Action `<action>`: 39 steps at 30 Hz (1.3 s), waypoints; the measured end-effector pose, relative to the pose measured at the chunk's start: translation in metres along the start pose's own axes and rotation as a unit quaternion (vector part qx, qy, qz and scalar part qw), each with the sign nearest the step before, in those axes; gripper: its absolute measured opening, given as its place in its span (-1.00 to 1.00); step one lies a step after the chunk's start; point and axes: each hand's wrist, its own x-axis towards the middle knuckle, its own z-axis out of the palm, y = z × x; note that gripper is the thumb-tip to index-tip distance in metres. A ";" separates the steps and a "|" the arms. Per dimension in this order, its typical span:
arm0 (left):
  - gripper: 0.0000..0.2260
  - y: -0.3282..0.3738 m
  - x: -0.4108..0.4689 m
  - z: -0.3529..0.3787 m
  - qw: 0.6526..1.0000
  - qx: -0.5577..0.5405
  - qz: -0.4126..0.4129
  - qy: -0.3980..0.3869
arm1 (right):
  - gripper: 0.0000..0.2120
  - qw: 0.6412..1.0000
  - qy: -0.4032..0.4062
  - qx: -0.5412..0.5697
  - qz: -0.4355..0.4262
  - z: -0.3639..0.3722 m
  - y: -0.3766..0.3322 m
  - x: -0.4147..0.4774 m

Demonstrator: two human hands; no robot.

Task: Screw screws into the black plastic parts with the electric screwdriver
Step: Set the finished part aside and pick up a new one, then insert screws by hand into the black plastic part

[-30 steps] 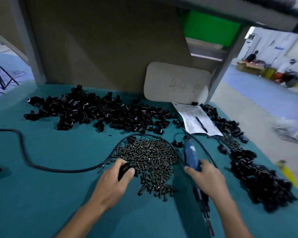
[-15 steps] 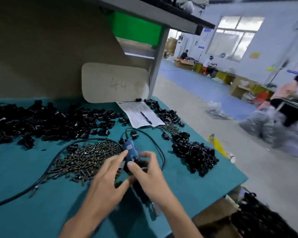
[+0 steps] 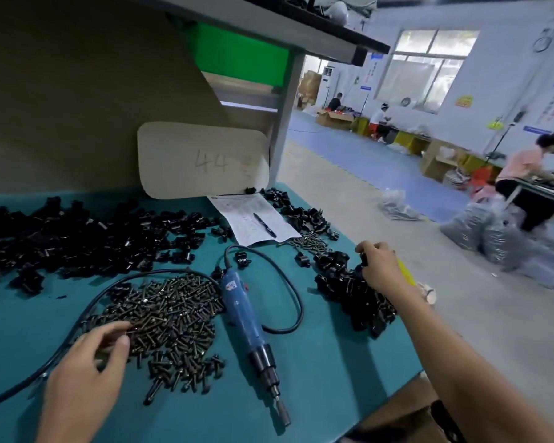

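Observation:
The blue electric screwdriver (image 3: 242, 311) lies on the teal table (image 3: 320, 366), bit towards me, with no hand on it. Left of it spreads a pile of dark screws (image 3: 173, 311). My left hand (image 3: 87, 375) reaches into the pile's left edge, thumb and forefinger pinching at a screw there. A heap of black plastic parts (image 3: 349, 295) sits near the table's right edge. My right hand (image 3: 381, 266) is over that heap, fingers curled round one black part. A larger spread of black parts (image 3: 77, 238) covers the back left.
The screwdriver's black cable (image 3: 293, 282) loops right of the tool and another runs left past the screws. A paper sheet (image 3: 253, 215) with a pen (image 3: 264, 225) lies at the back, below a cardboard sign (image 3: 202, 158). A cardboard box (image 3: 397, 420) stands below the table's near corner.
Both hands have let go of the screwdriver, which now lies on the table. My left hand went to the screws, my right hand out to the right heap of parts.

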 end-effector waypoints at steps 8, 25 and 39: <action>-0.84 -0.017 0.027 -0.027 0.993 -0.028 -0.034 0.106 | -0.57 0.998 -0.065 -0.003 -0.025 0.018 -0.014 0.015; -0.40 -0.070 0.152 -0.050 0.956 0.267 -0.123 -0.007 | -0.63 0.900 -0.196 -0.042 -0.387 0.131 -0.318 0.025; -0.65 -0.051 0.137 -0.068 0.924 -0.303 -0.213 0.091 | -0.75 0.828 -0.191 0.474 -0.231 0.102 -0.305 -0.075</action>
